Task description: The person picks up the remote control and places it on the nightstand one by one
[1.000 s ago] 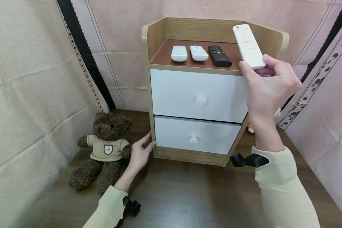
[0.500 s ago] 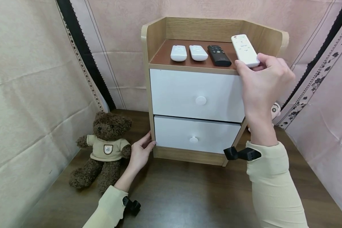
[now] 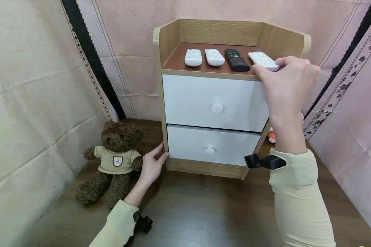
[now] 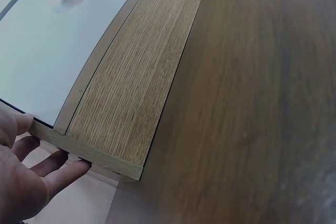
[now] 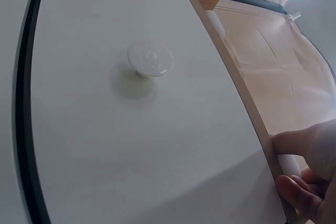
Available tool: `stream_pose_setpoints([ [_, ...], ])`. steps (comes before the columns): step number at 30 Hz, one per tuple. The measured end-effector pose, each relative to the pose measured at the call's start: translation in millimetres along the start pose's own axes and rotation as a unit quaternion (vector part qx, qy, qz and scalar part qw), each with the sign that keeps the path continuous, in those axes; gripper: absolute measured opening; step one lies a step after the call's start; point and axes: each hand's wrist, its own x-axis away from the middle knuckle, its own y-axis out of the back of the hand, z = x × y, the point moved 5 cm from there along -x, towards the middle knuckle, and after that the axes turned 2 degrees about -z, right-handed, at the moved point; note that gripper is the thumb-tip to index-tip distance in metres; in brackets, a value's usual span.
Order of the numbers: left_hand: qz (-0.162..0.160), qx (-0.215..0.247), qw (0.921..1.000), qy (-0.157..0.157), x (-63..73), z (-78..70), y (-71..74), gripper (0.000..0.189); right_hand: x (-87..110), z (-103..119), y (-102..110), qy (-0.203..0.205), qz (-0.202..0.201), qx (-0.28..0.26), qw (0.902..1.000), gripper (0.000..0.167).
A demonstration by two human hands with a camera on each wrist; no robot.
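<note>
A small wooden cabinet (image 3: 204,173) with two white drawers bears a row of remote controls on its brown top. My right hand (image 3: 292,82) pinches the near end of a white remote control (image 3: 262,60) between thumb and fingers, at the right end of the row. That remote lies low over the top; whether it rests fully there I cannot tell. Beside it lies a black remote control (image 3: 236,60), then two white remotes (image 3: 214,57). My left hand (image 3: 153,164) rests against the cabinet's lower left side, its thumb at the front edge (image 4: 44,132).
A brown teddy bear (image 3: 115,164) in a beige shirt sits left of the cabinet, close to my left hand. Partly hidden behind my right forearm is an orange and white toy (image 3: 271,136). Both drawers, with round knobs (image 3: 217,108), are closed. Cloth walls (image 3: 43,85) surround the table.
My right hand has lowered the white remote from a raised, tilted pose to nearly flat at cabinet-top level, right of the black one. The left hand has stayed in place.
</note>
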Motion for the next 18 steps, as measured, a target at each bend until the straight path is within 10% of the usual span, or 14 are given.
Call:
stream_pose_setpoints([
  [18, -0.001, 0.008, 0.9998, -0.021, 0.3, -0.3, 1.3, 0.049, 0.8, 0.9, -2.9, -0.002, -0.003, 0.010, 0.9999, 0.060],
])
